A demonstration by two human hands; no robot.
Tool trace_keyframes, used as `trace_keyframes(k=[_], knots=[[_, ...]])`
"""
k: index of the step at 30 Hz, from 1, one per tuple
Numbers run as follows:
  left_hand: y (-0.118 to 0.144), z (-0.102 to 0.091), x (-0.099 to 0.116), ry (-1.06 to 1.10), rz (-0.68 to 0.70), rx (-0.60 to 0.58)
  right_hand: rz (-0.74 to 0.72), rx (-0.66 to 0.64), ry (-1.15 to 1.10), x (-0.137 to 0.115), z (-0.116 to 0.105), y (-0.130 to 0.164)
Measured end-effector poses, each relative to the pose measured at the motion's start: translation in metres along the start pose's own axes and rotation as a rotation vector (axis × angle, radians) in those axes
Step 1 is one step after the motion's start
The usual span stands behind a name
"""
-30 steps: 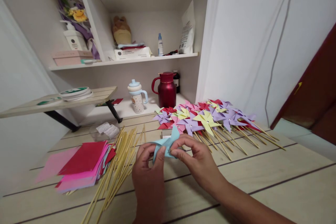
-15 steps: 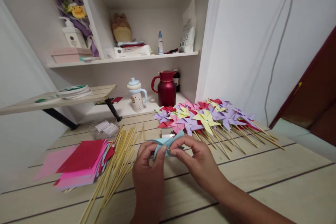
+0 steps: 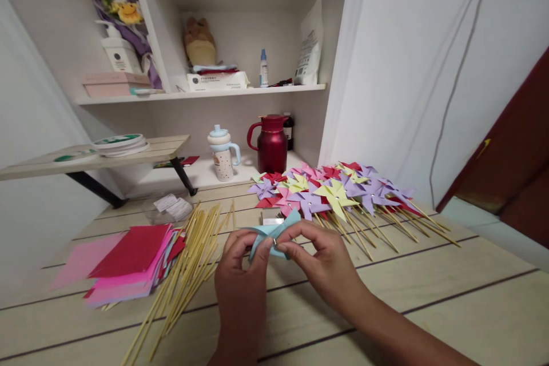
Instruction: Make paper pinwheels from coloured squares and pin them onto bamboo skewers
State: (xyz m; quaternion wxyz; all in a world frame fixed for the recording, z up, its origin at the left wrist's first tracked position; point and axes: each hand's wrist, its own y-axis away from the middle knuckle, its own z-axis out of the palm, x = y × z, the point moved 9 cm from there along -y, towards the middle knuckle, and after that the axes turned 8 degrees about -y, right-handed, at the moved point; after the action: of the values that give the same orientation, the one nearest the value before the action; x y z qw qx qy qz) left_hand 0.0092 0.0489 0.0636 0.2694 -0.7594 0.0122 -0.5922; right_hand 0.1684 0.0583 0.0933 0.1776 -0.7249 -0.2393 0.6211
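Both hands meet above the wooden table [image 3: 429, 297]. My left hand [image 3: 242, 274] pinches the folded light blue paper pinwheel [image 3: 274, 231] from the left. My right hand [image 3: 323, 260] pinches it from the right, fingertips at its centre, where a small metal pin shows. One blue tip of the pinwheel sticks up to the right. Just beyond it lies a small whitish box [image 3: 273, 218]. A bundle of bamboo sticks [image 3: 184, 274] lies left of my hands. A stack of red and pink paper squares [image 3: 128, 260] lies further left.
A heap of finished purple, yellow, red and pink pinwheels on sticks [image 3: 334, 194] covers the table's far right. Behind stand a red thermos jug [image 3: 271, 146] and a spouted cup [image 3: 222, 154]. A small folding table [image 3: 98, 157] and shelves [image 3: 201, 94] are at the back left.
My hands and the blue pinwheel have stayed in the same place, with the fingers closing tighter on its centre. The view has shifted slightly.
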Motion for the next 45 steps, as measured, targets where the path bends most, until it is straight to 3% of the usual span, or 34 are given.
trace_keyframes(k=[30,37,45], knots=[[0.0021,-0.0028,-0.0003,-0.053,-0.023,0.035,0.023,-0.029,0.031,-0.0028,-0.0001,-0.0026],[0.0025,-0.0025,-0.0004,-0.056,-0.006,0.043,0.08,0.032,-0.017,0.0014,-0.0021,-0.0002],[0.0049,-0.0068,0.0017,-0.06,0.004,0.12,0.087,0.04,-0.048,-0.0001,-0.0009,0.0005]])
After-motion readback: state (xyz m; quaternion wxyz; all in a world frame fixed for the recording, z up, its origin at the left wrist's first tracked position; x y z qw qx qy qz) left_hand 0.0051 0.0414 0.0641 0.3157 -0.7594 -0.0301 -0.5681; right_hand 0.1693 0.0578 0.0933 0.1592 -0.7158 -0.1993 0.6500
